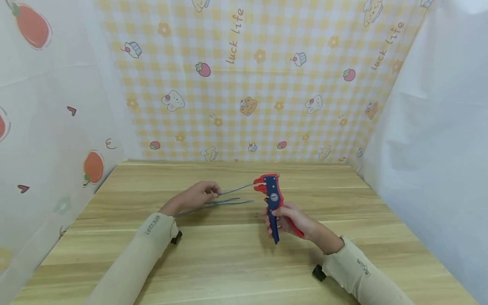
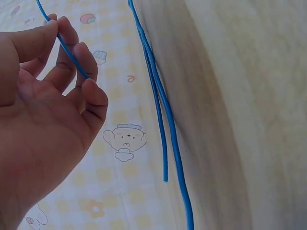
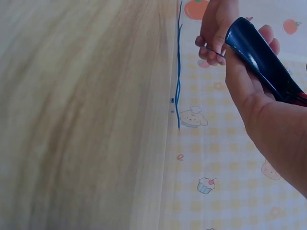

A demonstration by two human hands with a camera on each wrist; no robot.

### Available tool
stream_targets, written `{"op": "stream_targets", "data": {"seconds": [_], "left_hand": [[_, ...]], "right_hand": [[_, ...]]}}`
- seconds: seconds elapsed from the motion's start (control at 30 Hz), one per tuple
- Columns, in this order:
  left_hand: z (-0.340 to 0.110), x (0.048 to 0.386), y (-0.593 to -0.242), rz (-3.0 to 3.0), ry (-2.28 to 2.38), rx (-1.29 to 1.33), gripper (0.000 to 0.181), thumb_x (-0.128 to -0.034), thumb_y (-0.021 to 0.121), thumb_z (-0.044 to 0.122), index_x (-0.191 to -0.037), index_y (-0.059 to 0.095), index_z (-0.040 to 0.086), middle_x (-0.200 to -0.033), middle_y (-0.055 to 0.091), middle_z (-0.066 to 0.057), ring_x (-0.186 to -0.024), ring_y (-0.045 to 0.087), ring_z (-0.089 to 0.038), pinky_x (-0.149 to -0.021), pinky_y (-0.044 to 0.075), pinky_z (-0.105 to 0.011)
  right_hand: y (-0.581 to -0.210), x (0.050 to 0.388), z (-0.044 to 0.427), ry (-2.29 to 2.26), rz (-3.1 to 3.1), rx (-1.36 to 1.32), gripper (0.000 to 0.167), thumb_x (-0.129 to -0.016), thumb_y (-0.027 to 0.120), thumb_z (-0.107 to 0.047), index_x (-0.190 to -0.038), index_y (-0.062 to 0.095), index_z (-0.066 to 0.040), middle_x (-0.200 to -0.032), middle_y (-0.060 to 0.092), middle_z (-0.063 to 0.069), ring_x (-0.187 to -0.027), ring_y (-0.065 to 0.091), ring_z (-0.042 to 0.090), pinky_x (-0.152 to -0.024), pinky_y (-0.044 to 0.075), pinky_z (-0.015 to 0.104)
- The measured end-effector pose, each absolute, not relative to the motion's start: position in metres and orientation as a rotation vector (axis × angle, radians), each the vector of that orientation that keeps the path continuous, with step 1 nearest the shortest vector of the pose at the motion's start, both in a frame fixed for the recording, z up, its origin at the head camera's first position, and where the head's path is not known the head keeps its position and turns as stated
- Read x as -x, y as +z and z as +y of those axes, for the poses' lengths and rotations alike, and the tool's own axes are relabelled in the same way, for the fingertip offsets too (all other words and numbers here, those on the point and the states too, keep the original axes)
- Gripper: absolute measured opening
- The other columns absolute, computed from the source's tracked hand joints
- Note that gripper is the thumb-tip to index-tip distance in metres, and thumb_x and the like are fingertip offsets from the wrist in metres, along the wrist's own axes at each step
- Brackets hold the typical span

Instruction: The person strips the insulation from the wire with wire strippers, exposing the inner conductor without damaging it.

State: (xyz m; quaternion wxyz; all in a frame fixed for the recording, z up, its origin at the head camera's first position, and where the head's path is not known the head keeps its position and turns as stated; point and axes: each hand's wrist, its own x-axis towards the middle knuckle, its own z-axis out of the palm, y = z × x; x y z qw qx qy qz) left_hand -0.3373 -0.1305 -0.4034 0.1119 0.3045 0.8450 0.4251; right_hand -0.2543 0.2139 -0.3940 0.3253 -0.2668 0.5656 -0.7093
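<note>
My left hand (image 1: 201, 194) pinches a thin blue wire (image 1: 237, 189) between thumb and fingers, above the table. The wire's far end reaches the red jaws of a wire stripper with a dark blue and red body (image 1: 273, 197). My right hand (image 1: 292, 218) grips the stripper by its handles, head pointing up. In the left wrist view the pinched wire (image 2: 72, 57) crosses the fingers of the left hand (image 2: 53, 110). The right wrist view shows the stripper's dark blue handle (image 3: 259, 57) in the right hand (image 3: 273, 124); its jaws are out of sight there.
Two more blue wires (image 1: 228, 203) lie on the wooden table (image 1: 228, 262), beside and below the left hand. Tiny blue bits (image 3: 172, 100) lie near them. A patterned cloth (image 1: 228, 106) hangs behind the table, with white sheets at both sides.
</note>
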Motion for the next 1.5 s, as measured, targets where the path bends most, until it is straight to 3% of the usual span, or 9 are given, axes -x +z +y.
{"op": "stream_targets", "data": {"seconds": [0.2,0.43,0.7,1.03,1.5], "left_hand": [[-0.1308,0.3362,-0.4043,2.443,1.3,-0.931,0.017,-0.1023,0.05,0.006,-0.11,0.061,-0.005,-0.112,0.063,-0.021,-0.105,0.059,-0.034,-0.087,0.047,-0.039],[-0.1292,0.3326,-0.4017,2.396,1.36,-0.967,0.017,-0.1019,0.05,0.004,-0.11,0.06,-0.008,-0.112,0.061,-0.025,-0.106,0.058,-0.033,-0.091,0.046,-0.042],[-0.1295,0.3323,-0.4011,2.321,1.408,-0.984,0.018,-0.1016,0.049,0.002,-0.11,0.058,-0.011,-0.112,0.059,-0.03,-0.106,0.056,-0.041,-0.089,0.047,-0.033],[-0.1289,0.3339,-0.4049,2.318,1.415,-0.989,0.017,-0.1011,0.053,0.005,-0.108,0.059,-0.009,-0.105,0.06,-0.026,-0.096,0.057,-0.033,-0.083,0.046,-0.036],[-0.1278,0.3346,-0.4041,2.332,1.361,-1.052,0.019,-0.1013,0.055,0.008,-0.11,0.061,-0.007,-0.107,0.063,-0.022,-0.098,0.057,-0.024,-0.088,0.046,-0.038]], "right_hand": [[-0.3949,0.2548,0.2145,-1.865,1.473,0.7,0.027,-0.1,0.041,-0.01,-0.122,0.048,0.003,-0.097,0.066,0.007,-0.086,0.068,0.02,-0.084,0.055,0.04],[-0.3957,0.2554,0.2147,-1.87,1.458,0.726,0.024,-0.099,0.04,-0.008,-0.119,0.049,0.002,-0.096,0.065,0.008,-0.086,0.068,0.021,-0.084,0.056,0.04],[-0.3936,0.2557,0.2141,-1.848,1.446,0.76,0.02,-0.099,0.04,-0.009,-0.115,0.05,0.0,-0.095,0.064,0.006,-0.086,0.068,0.02,-0.085,0.055,0.039],[-0.3913,0.2563,0.2145,-1.865,1.406,0.779,0.021,-0.099,0.037,-0.006,-0.114,0.05,-0.002,-0.096,0.065,0.005,-0.086,0.068,0.02,-0.086,0.055,0.04],[-0.3914,0.2549,0.2159,-1.847,1.388,0.789,0.021,-0.099,0.038,-0.007,-0.112,0.053,-0.002,-0.095,0.065,0.004,-0.087,0.068,0.02,-0.086,0.055,0.039]]}}
